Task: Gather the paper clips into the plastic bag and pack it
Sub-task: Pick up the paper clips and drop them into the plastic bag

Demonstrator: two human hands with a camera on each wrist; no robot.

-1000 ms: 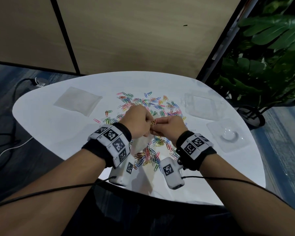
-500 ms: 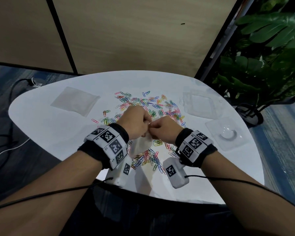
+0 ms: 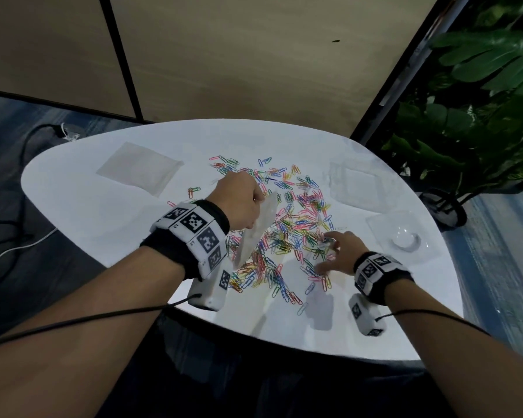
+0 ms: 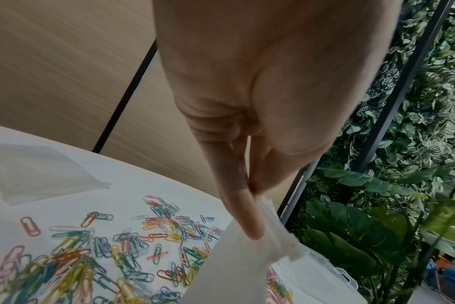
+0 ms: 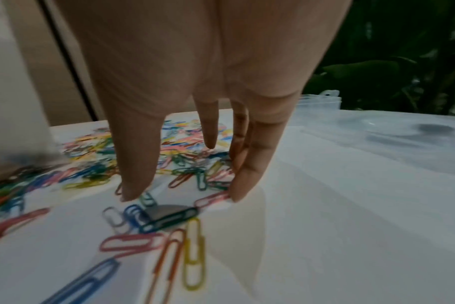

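The small translucent plastic zip bag (image 3: pixel 258 227) hangs above the near-left part of the clip pile, held by its top edge and tilted, its lower end near the tabletop. The left hand (image 3: pixel 237 203) pinches the bag's ribbed closure strip between thumb and forefinger; the left wrist view shows the fingers (image 4: pixel 243 214) pressed together on the strip, with the bag (image 4: pixel 237 267) hanging below them.

The multicoloured wire paper clips (image 3: pixel 287 233) lie scattered in a loose pile across the middle of the white rounded tabletop (image 3: pixel 103 224). No clips can be made out inside the bag.

The right hand (image 3: pixel 338 251) is lowered onto the right edge of the pile, palm down. Its fingers (image 5: pixel 138 164) are spread and nearly straight, the tips touching or just above the paper clips (image 5: pixel 169 216); it grips nothing visible.

A second flat translucent plastic bag (image 3: pixel 139 168) lies on the far-left part of the tabletop, well apart from the pile. A clear square plastic box (image 3: pixel 360 185) sits at the far right, and a clear plastic lid (image 3: pixel 402 236) lies nearer, just right of the right hand. Green leafy plants (image 3: pixel 480 101) stand beyond the right edge of the tabletop.
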